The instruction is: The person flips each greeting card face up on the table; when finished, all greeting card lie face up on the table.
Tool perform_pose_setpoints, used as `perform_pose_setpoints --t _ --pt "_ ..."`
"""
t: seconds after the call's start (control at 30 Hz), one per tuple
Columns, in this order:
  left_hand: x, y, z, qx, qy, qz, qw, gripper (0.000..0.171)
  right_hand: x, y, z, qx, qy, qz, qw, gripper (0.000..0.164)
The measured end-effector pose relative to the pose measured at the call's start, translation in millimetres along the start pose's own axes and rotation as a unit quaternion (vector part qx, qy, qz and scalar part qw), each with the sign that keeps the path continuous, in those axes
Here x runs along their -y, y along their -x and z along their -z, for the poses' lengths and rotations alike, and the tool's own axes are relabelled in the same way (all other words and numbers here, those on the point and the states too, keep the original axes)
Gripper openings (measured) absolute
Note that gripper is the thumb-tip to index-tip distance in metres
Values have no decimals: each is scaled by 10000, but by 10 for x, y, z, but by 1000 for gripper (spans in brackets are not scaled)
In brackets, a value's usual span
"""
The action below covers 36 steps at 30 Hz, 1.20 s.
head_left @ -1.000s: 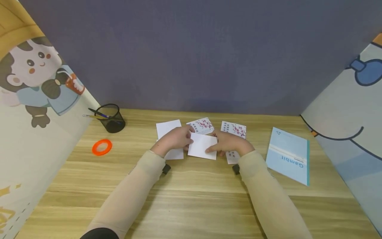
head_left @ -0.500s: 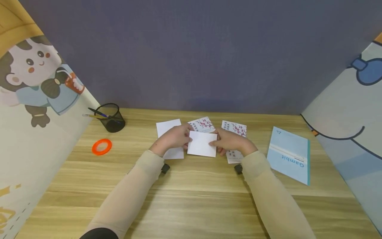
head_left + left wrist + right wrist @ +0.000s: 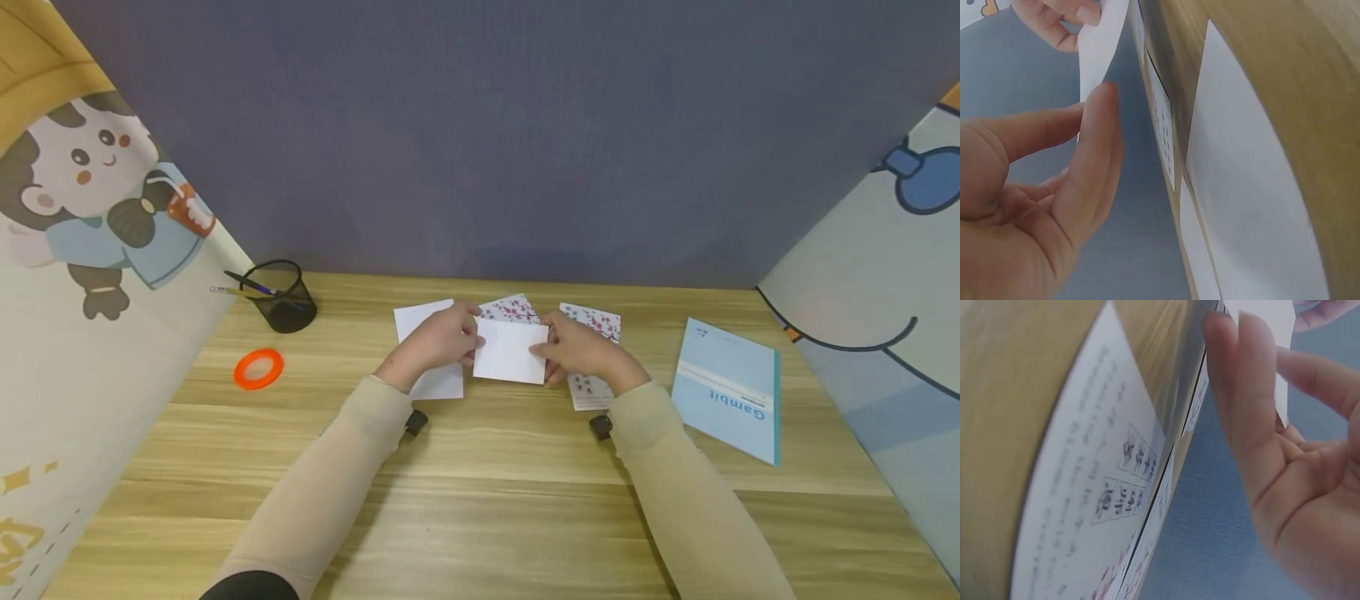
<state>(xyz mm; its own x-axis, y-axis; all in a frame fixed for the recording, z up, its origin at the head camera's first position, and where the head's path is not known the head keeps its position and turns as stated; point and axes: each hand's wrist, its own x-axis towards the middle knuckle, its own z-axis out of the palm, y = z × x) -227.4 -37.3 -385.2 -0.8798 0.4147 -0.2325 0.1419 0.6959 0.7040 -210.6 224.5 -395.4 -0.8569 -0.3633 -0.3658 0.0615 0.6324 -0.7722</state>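
A blank white card [image 3: 511, 352] is held up between the two hands, over the middle of the far part of the table. My left hand [image 3: 442, 337] pinches its left edge between thumb and fingers. At the opposite edge my right hand [image 3: 585, 346] pinches it the same way. Blank white cards [image 3: 438, 385] lie under and beside the left hand. Behind the held card lies a card with pink blossoms [image 3: 512, 308], partly covered. More blossom cards [image 3: 600, 318] lie by the right hand; in the right wrist view a printed card [image 3: 1085, 475] shows handwriting-like text.
A black mesh pen cup [image 3: 288, 312] with a pen and a pencil stands at the back left. Nearer lies an orange ring-shaped roll [image 3: 258, 369]. On the right is a light blue notebook [image 3: 727, 392]. A dark partition [image 3: 495, 167] rises behind the table.
Both hands have moved the white card slightly away from the body, covering more of the blossom card behind it. The right thumb has shifted toward the card's right edge.
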Motion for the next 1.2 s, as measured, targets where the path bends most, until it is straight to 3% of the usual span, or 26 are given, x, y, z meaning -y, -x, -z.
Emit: perform_pose_setpoints --t 0.1,0.2,0.37,0.6,0.83,1.1,1.2 --pt "11 -24 4 -126 -107 -43 9999 28 12 16 11 -124 18 90 9999 72" --pt "24 -39 8 -149 93 110 9998 27 14 21 24 -265 136 152 9994 70" --pt "34 -56 1 -145 471 379 9981 44 18 29 38 -475 265 158 9984 64" --pt "35 -65 -21 -277 318 293 9987 39 49 59 29 -714 482 228 9960 64" --pt "33 -24 -10 -372 462 160 9981 33 60 77 28 -897 700 281 9931 61" --pt "44 -30 -24 -498 676 152 9964 35 52 95 33 -991 582 241 9931 66" --pt "43 -33 -24 -534 773 165 9954 35 33 100 36 -991 447 289 9937 59"
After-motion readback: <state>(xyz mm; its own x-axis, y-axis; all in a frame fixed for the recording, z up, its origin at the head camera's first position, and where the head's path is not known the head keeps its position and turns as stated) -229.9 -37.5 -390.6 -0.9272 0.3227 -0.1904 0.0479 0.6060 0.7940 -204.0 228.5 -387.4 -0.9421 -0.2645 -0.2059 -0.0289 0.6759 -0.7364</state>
